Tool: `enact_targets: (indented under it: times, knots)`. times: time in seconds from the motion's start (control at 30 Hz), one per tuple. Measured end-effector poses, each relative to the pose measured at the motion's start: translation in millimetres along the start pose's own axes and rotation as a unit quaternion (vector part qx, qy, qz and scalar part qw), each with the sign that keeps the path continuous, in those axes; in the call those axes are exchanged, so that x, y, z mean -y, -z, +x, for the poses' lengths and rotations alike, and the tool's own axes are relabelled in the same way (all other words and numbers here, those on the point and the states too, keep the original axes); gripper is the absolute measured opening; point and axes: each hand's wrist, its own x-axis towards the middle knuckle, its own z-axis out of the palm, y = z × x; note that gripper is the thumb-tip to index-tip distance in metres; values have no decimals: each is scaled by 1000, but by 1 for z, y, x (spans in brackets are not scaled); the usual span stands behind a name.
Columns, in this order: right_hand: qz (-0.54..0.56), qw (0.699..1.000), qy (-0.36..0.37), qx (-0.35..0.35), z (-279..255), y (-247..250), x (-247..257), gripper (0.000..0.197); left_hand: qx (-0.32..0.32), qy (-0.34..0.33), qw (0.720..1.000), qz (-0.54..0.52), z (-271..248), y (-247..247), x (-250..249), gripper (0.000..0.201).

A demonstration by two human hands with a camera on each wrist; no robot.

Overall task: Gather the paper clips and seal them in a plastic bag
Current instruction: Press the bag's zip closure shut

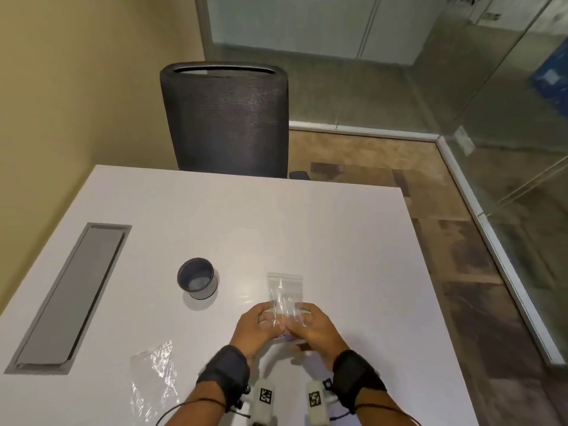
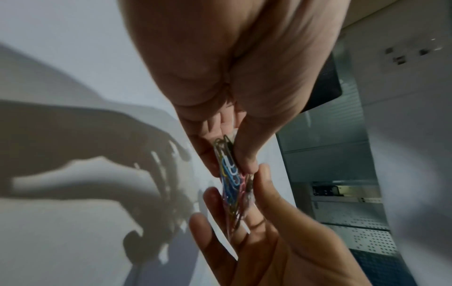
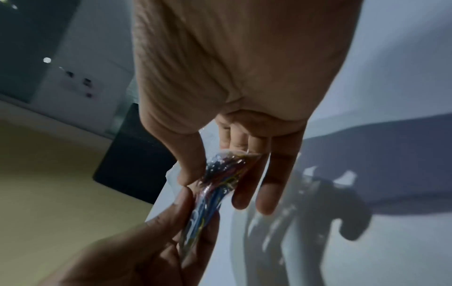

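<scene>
A small clear plastic bag [image 1: 284, 289] stands upright above the white table [image 1: 233, 216], its zip edge pointing away from me. A bunch of coloured paper clips [image 1: 276, 323] sits in its near end. My left hand [image 1: 270, 321] pinches that end from the left and my right hand [image 1: 295, 326] pinches it from the right. The left wrist view shows my left hand [image 2: 228, 166], thumb and fingers pressed on the paper clips [image 2: 231, 181]. In the right wrist view, my right hand [image 3: 215, 190] holds the paper clips [image 3: 225, 164] through the clear plastic.
A second clear bag [image 1: 153, 373] lies flat on the table near my left forearm. A black round cup [image 1: 196, 278] stands to the left of the hands. A grey cable hatch [image 1: 73, 299] is set in the table's left side. A black mesh chair [image 1: 226, 118] stands behind the far edge.
</scene>
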Motion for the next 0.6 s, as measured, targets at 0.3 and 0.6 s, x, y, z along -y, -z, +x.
enact_targets:
  times: [0.3, 0.6]
  knots:
    - [71, 994, -12, -79, 49, -2, -9, 44, -48, 23, 996, 69, 67, 0, 25, 69]
    - [-348, 915, 78, -188, 43, -10, -50, 66, -91, 30, 991, 95, 36, 19, 57, 56]
